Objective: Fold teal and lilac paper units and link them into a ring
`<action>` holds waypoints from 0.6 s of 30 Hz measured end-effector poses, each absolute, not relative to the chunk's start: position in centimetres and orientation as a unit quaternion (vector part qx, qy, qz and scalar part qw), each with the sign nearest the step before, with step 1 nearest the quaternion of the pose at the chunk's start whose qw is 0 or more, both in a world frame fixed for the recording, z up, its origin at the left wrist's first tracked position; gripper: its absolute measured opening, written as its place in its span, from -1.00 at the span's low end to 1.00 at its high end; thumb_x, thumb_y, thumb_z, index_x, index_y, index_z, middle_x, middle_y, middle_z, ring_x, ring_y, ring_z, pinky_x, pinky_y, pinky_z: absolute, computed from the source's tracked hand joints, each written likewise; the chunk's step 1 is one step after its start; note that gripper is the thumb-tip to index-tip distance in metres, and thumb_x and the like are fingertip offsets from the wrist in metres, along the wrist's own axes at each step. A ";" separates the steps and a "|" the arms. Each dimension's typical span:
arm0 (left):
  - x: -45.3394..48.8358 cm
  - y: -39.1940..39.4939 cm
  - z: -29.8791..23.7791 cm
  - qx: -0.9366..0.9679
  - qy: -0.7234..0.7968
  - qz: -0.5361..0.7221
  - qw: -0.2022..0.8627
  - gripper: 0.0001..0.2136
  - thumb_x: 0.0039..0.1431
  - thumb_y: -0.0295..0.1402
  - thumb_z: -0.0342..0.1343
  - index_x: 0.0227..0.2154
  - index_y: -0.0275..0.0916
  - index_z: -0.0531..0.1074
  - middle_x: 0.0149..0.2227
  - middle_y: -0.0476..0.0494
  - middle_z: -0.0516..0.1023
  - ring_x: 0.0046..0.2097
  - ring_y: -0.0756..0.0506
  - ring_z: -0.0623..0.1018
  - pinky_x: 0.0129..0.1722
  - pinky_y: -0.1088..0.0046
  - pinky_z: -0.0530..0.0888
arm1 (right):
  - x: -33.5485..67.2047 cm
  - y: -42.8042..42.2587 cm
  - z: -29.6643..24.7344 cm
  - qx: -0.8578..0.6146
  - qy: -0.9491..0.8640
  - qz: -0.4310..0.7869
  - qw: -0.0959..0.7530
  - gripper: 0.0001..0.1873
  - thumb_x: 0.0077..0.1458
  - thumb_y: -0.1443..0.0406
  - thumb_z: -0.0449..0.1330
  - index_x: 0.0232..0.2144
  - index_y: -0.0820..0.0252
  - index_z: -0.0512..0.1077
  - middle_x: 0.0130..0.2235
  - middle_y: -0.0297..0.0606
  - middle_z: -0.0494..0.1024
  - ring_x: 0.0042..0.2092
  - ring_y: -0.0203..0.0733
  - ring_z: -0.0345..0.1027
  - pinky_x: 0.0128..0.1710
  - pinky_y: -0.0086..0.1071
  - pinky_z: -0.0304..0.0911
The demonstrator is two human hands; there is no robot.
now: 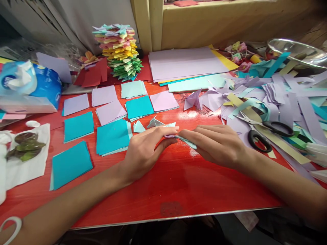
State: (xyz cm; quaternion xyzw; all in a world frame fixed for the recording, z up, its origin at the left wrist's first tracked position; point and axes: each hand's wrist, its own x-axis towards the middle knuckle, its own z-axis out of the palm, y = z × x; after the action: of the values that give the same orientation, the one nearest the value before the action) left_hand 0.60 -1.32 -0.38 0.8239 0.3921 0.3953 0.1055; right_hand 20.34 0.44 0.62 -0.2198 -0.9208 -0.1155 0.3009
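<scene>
Between my two hands, just above the red table, is a small folded paper piece in pale mint and lilac. My left hand pinches its left end between thumb and fingers. On the other end my right hand is closed, fingers together on top; its thumb is hidden. Right behind the left hand lie small folded mint pieces. A folded lilac piece stands further back. Stacks of square paper, among them a large teal stack, lie left of my hands.
Black-handled scissors rest among paper strips on the right. At the back stand a multicoloured tower of folded paper and lilac sheets. A tissue pack and leaves on a napkin are at left. A metal bowl sits back right.
</scene>
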 end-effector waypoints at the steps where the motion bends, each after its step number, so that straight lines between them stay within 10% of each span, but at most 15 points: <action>1: 0.6 -1.3 -0.4 0.825 0.394 0.393 0.100 -0.86 0.15 -0.40 0.06 -0.22 -0.23 0.41 -0.20 -0.02 0.58 -0.18 0.03 0.56 -0.18 0.58 0.49 | 20.3 0.4 0.6 -0.227 -0.918 -0.118 0.304 -0.83 0.18 0.44 -0.05 -0.27 0.29 0.34 -0.58 -0.37 0.35 -0.56 -0.36 0.17 -0.54 -0.45 0.06; 18: 0.6 -1.5 -0.7 0.792 0.434 0.402 0.148 -0.77 0.15 -0.33 0.07 -0.12 -0.15 0.31 -0.16 0.01 0.56 -0.16 -0.01 0.57 -0.23 0.58 0.54 | 19.7 0.2 0.2 -0.296 -0.906 -0.030 0.300 -0.85 0.16 0.39 0.01 -0.42 0.23 0.34 -0.52 -0.30 0.49 -0.54 -0.35 0.28 -0.57 -0.48 0.06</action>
State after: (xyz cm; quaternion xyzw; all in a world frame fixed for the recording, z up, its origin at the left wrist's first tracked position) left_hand 0.63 -1.50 -0.66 0.7924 0.4344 0.4017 0.1485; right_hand 19.75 0.20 0.23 -0.2965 -0.9061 -0.0298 0.3002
